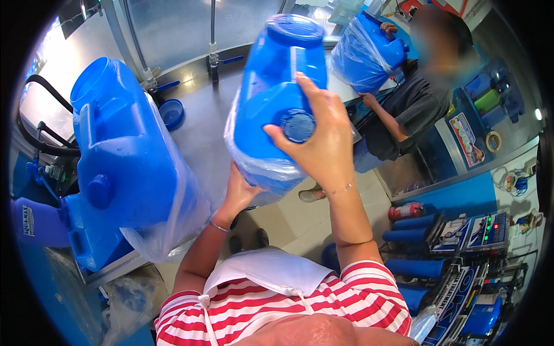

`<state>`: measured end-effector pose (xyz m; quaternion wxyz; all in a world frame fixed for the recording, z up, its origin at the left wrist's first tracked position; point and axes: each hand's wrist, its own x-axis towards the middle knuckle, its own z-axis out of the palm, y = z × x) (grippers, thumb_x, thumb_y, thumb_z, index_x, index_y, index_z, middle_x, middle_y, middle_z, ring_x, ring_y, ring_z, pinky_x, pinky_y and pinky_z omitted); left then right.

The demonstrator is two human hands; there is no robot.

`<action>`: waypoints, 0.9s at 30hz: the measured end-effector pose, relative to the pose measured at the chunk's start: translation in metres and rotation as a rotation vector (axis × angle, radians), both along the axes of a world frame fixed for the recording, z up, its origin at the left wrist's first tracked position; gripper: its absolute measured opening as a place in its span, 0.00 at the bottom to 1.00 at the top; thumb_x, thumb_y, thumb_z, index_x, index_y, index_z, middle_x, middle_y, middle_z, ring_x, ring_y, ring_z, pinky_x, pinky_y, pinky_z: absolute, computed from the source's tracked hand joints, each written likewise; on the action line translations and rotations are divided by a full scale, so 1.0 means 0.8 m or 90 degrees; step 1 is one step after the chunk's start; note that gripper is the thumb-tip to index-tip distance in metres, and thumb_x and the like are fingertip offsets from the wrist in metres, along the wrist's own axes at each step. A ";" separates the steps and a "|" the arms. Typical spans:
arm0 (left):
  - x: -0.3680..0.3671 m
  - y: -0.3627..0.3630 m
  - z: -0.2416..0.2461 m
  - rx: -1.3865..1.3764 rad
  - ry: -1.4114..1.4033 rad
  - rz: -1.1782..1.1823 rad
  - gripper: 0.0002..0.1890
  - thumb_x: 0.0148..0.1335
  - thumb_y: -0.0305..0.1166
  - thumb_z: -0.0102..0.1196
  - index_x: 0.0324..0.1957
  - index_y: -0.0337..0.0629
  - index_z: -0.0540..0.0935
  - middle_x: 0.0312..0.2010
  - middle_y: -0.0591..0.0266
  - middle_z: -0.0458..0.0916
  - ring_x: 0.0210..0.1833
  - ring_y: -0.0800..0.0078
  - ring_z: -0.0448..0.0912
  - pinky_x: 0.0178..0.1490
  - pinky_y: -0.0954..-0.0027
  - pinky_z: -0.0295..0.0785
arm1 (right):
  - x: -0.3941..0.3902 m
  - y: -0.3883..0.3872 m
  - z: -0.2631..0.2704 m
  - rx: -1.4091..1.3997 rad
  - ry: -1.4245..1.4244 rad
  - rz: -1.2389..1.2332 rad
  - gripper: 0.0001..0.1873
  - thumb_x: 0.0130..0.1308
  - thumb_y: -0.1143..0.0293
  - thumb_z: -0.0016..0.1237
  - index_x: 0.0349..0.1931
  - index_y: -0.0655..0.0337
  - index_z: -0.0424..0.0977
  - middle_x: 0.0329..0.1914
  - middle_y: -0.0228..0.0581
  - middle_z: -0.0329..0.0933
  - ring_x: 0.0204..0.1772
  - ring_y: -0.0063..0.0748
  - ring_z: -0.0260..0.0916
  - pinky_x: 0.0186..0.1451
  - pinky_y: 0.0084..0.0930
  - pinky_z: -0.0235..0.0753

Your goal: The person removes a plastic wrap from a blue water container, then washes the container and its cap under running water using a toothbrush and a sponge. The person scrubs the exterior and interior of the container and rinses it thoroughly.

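A blue plastic water jug (268, 95) with a round lid and a small spout cap (297, 125) is before me, its lower part in a clear plastic bag (255, 168). My right hand (326, 129) lies on its upper face, thumb and fingers spread around the small cap. Below, my left hand (240, 190) supports the bagged lower part; its fingers are partly hidden. To the left is a second blue jug (134, 173), its wide mouth uncovered, a small cap on its shoulder and a clear bag around its lower part. A blue round lid (171, 113) lies behind it on the metal counter.
A co-worker (415, 99) at the upper right handles another bagged blue jug (368, 52). Valves with blue levers (231, 59) stand at the counter's back. A black hose (47, 149) runs at the left. Blue filter housings (415, 268) and a fire extinguisher (406, 211) are at the right.
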<state>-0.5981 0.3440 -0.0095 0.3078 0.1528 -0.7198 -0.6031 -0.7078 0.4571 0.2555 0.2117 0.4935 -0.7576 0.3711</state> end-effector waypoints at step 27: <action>-0.476 0.103 0.014 -0.116 -0.047 0.109 0.76 0.34 0.38 0.81 0.75 0.40 0.32 0.77 0.41 0.30 0.78 0.35 0.35 0.72 0.29 0.46 | -0.483 0.076 -0.006 -0.062 0.050 0.051 0.29 0.50 0.69 0.64 0.56 0.59 0.76 0.52 0.46 0.79 0.55 0.42 0.77 0.61 0.33 0.72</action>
